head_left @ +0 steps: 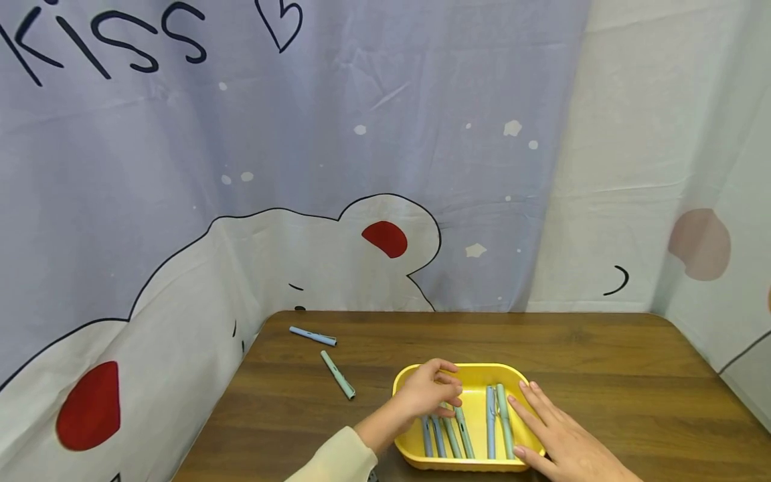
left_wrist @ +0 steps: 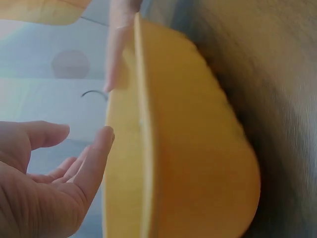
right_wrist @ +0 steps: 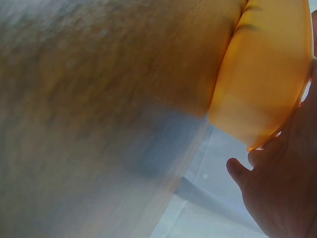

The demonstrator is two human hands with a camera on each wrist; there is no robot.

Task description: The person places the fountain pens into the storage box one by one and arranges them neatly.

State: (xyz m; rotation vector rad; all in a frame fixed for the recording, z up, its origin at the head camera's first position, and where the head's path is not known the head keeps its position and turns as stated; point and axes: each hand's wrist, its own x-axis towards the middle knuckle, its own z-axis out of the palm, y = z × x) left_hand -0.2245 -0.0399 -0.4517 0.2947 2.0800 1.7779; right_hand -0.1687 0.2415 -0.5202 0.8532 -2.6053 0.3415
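A yellow tray [head_left: 478, 418] on the table holds several pens. Two blue pens [head_left: 427, 438] and two green pens [head_left: 464, 432] lie on its left side, partly hidden by my left hand. Farther right in it, a blue pen [head_left: 490, 428] lies beside a green pen [head_left: 504, 428]. My left hand [head_left: 427, 389] hovers over the tray's left part; in the left wrist view its thumb and fingers [left_wrist: 94, 163] stand apart with nothing between them. My right hand [head_left: 563, 435] rests on the tray's right rim, fingers extended. The right wrist view shows it beside the tray wall [right_wrist: 262, 79].
Left of the tray, a blue pen [head_left: 312, 336] and a green pen [head_left: 338, 375] lie on the brown wooden table [head_left: 602, 361]. Printed cloth [head_left: 482, 167] hangs behind the table and along its sides.
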